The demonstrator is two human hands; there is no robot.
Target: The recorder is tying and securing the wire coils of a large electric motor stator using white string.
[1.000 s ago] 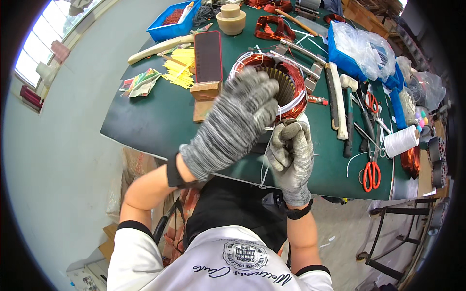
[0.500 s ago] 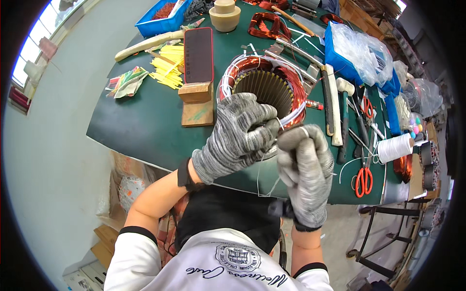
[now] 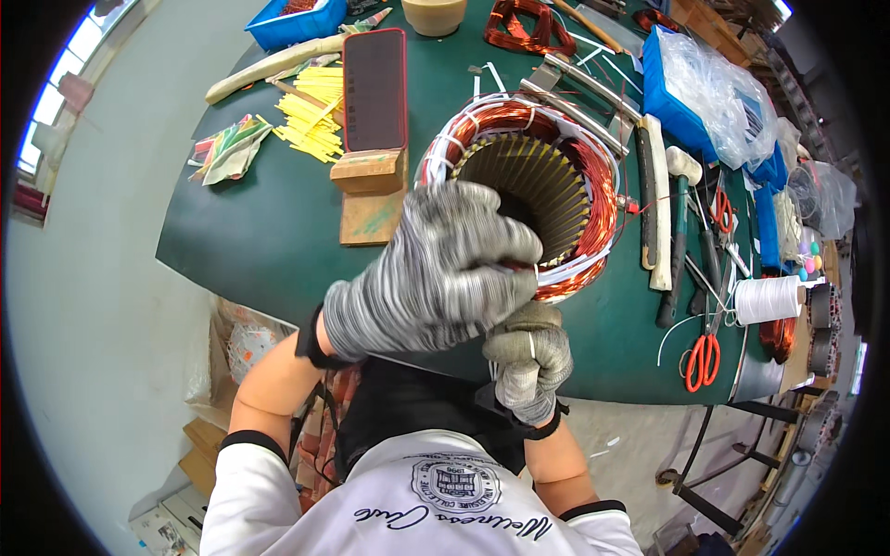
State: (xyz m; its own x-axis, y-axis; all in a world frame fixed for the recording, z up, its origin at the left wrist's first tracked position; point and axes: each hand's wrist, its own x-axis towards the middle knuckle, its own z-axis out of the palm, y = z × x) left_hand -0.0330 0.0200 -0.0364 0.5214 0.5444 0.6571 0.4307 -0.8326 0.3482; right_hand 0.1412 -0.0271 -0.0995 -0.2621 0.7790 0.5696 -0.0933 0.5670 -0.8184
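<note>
Along the pale wall of this workroom runs a smooth, dark green counter point(image 3: 269, 250), the copper-wound stator point(image 3: 552, 181) standing on it as the piece being worked. Left of the stator I see a crumpled cloth point(image 3: 236, 153), thin yellow strips point(image 3: 315, 116) and a red-edged phone point(image 3: 375, 88) at a rough wooden block point(image 3: 371, 208). At the stator's near-left rim, the left hand point(image 3: 445, 273), gloved in striped grey knit, curls its fingers close; I cannot tell what they pinch. Just below the stator, the right hand point(image 3: 533, 357) is folded into a narrow fist, a thin white line, likely cord, crossing one finger. I'd judge the glossy coil is being laced; the next pull calls for even tension. Right of the stator lie a hammer point(image 3: 680, 218), red-handled scissors point(image 3: 704, 360) and a plump white spool point(image 3: 766, 300)
</note>
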